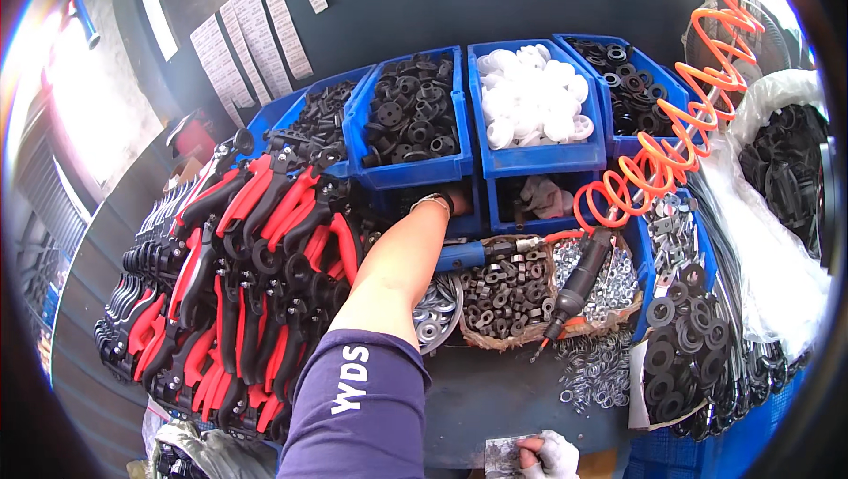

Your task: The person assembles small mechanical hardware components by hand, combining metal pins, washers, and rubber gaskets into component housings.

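My left arm, in a dark blue sleeve with a dark band at the wrist, stretches forward into a shadowed lower blue bin (474,214). Only the back of my left hand (456,200) shows there; its fingers and anything in them are hidden. At the table's near edge is my right hand (552,456), in a white glove with bare fingertips. Its fingers are bent together beside a small, scuffed grey metal plate (503,456). Whether something small sits between those fingertips cannot be made out.
Red-and-black handled tools (252,276) are piled on the left. Blue bins hold black parts (411,108) and white plastic parts (534,95). A pneumatic driver (583,280) on an orange coiled hose (654,165) lies over metal nuts. Black rings (685,351) are at right.
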The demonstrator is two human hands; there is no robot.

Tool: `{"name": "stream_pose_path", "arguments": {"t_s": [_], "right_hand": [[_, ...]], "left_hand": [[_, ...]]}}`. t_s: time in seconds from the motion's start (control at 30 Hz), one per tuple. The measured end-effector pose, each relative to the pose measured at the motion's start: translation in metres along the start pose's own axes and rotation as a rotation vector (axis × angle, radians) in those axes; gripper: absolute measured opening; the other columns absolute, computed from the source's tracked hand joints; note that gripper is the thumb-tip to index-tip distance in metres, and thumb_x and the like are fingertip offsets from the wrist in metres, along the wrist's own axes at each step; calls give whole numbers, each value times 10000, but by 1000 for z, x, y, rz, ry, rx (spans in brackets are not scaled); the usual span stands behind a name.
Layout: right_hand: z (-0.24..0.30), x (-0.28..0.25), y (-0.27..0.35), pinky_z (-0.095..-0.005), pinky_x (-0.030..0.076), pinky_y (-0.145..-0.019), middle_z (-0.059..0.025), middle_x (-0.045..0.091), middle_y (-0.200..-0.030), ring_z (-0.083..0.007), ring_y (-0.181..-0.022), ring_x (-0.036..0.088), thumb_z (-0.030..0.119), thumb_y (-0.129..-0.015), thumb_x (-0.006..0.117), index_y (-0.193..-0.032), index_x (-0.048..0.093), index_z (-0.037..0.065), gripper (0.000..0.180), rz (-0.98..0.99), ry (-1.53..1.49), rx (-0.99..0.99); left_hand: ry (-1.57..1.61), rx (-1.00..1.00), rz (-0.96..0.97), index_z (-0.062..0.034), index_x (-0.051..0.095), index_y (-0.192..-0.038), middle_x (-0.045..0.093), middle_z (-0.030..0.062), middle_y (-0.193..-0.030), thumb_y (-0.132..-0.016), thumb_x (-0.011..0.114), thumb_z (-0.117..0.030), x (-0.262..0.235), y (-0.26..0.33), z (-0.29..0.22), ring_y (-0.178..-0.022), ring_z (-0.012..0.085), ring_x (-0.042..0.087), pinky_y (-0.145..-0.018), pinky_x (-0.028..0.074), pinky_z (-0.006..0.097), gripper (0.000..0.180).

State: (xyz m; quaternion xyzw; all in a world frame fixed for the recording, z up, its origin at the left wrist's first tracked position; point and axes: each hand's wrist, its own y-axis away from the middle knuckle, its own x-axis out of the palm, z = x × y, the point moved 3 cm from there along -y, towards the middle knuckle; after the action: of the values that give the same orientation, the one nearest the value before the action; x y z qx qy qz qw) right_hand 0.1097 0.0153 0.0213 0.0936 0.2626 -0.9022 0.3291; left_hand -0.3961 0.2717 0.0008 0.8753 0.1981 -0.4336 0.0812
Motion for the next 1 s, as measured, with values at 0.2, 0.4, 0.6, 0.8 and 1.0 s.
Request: {"name": "stream_pose_path", "arguments": {"t_s": [0.2,0.4,0.6,0.8,1.0], "right_hand": [[3,-1,-4,-378,461,-564,-143,571,-763,-328,-632,573,7,-796,647,-943,624,48,155,-18,-2,-43],[5,1,-1,-382,471,-594,-153,581,-788,-351,-669,580,-9,-787,645,-944,630,48,168,-26,13,0],[4,-2,3,-387,487,-638,-173,597,-833,-367,-727,598,4,-787,654,-971,637,53,190,-36,34,-4],[-6,1,4,-323,454,-574,-100,584,-674,-258,-588,564,-16,-742,652,-872,658,32,138,-45,15,2],[-6,1,3,-352,453,-514,-125,554,-663,-289,-558,564,-13,-760,648,-880,657,18,124,-69,9,-63]], "left_hand": [[184,-157,-54,-122,600,-1095,636,87,-966,-865,655,-219,-25,12,-12,-791,237,613,-705,528,372,255],[1143,-694,-207,-143,581,-940,538,55,-803,-902,650,-234,-24,26,2,-702,182,527,-538,485,328,120],[1590,-682,-273,-113,573,-882,532,26,-736,-903,659,-217,-21,48,-16,-657,178,515,-554,473,332,136],[1789,-670,-310,-95,573,-884,545,23,-741,-920,616,-153,-37,83,-35,-669,171,520,-553,463,329,81],[1994,-679,-295,-60,533,-848,522,40,-673,-858,618,-55,-35,106,-44,-574,181,522,-515,471,310,85]]}}
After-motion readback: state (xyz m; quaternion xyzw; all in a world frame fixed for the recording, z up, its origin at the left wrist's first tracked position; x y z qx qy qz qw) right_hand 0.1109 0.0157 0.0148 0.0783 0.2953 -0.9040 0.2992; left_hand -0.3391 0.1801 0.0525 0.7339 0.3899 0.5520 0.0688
